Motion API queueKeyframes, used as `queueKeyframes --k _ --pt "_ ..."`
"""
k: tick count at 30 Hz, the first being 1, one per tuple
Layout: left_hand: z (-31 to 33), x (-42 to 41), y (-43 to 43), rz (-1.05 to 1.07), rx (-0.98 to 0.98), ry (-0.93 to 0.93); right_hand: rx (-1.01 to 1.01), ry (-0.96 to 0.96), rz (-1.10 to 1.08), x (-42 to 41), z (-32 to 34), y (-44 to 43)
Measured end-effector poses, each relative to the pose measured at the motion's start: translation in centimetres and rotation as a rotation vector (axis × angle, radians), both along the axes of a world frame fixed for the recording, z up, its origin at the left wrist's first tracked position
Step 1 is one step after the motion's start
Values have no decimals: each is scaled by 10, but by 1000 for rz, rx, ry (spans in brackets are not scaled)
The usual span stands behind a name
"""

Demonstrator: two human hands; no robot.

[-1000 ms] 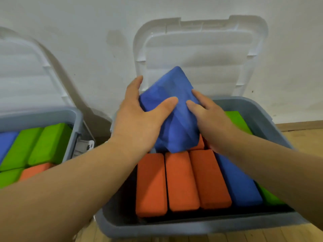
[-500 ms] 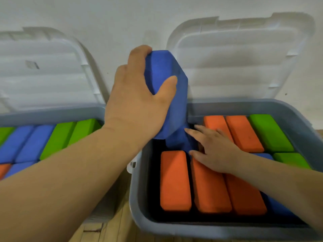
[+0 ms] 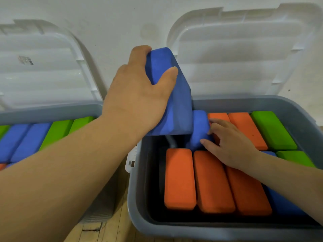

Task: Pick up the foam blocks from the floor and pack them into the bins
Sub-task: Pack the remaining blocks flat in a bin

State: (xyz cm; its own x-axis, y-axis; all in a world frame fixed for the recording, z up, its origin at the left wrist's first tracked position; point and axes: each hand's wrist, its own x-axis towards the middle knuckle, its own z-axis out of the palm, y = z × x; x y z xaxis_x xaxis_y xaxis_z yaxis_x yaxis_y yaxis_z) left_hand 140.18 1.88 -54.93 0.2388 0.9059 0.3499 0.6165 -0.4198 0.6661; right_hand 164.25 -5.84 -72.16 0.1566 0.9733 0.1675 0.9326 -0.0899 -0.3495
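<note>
My left hand (image 3: 139,95) grips a blue foam block (image 3: 173,102) from its top end and holds it upright over the back left corner of the right grey bin (image 3: 138,198). Inside that bin, my right hand (image 3: 230,145) touches a second blue block (image 3: 199,126) that stands tilted in the back row, fingers loosely spread on its side. Three orange blocks (image 3: 180,179) lie side by side in the bin's front row. More orange blocks (image 3: 244,126) and green blocks (image 3: 272,128) fill the back row and right side.
The left grey bin (image 3: 52,110) holds blue blocks (image 3: 26,140) and green blocks (image 3: 57,131). Both bins' white lids (image 3: 236,55) stand open against the white wall. A white latch (image 3: 131,161) sits between the bins. Wooden floor (image 3: 113,229) shows in front.
My right hand has let go of the lifted blue block and dropped into the right bin onto a second blue block. My left hand alone now grips the raised block.
</note>
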Motion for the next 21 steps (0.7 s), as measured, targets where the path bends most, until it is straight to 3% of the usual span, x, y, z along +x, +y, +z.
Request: queueKeyframes --k 7,16,21 --pt "12 11 4 1 48 130 -27 75 -12 7 1 -1" --pt "-29 39 18 -37 -124 234 -16 51 25 4 3 -4" --pt "-33 63 18 -147 -241 432 -73 62 73 7 10 -4"
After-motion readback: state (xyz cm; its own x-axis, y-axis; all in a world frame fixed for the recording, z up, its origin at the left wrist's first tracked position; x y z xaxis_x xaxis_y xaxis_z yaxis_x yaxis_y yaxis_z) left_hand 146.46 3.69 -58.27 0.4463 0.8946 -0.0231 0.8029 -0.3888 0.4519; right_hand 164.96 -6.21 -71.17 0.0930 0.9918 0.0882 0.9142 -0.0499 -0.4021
